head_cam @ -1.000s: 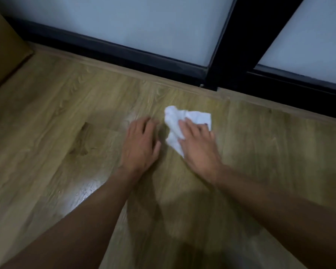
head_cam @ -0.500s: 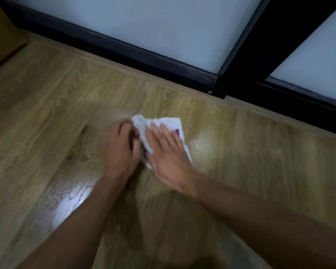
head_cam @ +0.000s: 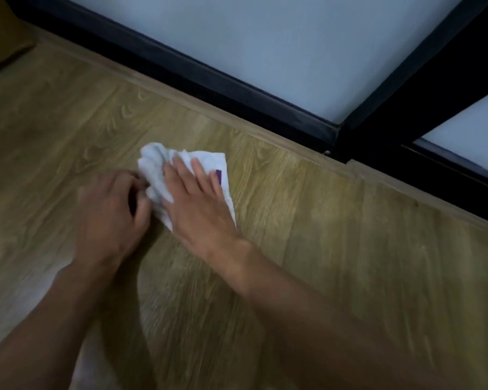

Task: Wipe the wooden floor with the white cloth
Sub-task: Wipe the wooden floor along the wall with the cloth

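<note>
The white cloth [head_cam: 156,164] lies crumpled on the wooden floor [head_cam: 335,249], a little left of centre, with a small purple mark at its right edge. My right hand [head_cam: 197,205] presses flat on top of it, fingers spread and pointing away from me. My left hand [head_cam: 110,215] sits just left of the cloth with its fingers curled in against the cloth's bunched left edge. It is blurred, and its fingertips are hidden where they meet the cloth. Most of the cloth's near half is hidden under my right hand.
A black door frame [head_cam: 237,85] with frosted panes [head_cam: 265,38] runs diagonally along the floor's far edge, with a wooden trim strip in front. A brown surface [head_cam: 0,38] stands at the top left. A shiny patch [head_cam: 26,291] shows on the floor at lower left.
The cloth and my right hand have slid left toward my left hand, which went from flat on the floor to curled at the cloth's edge. The view has tilted and shifted.
</note>
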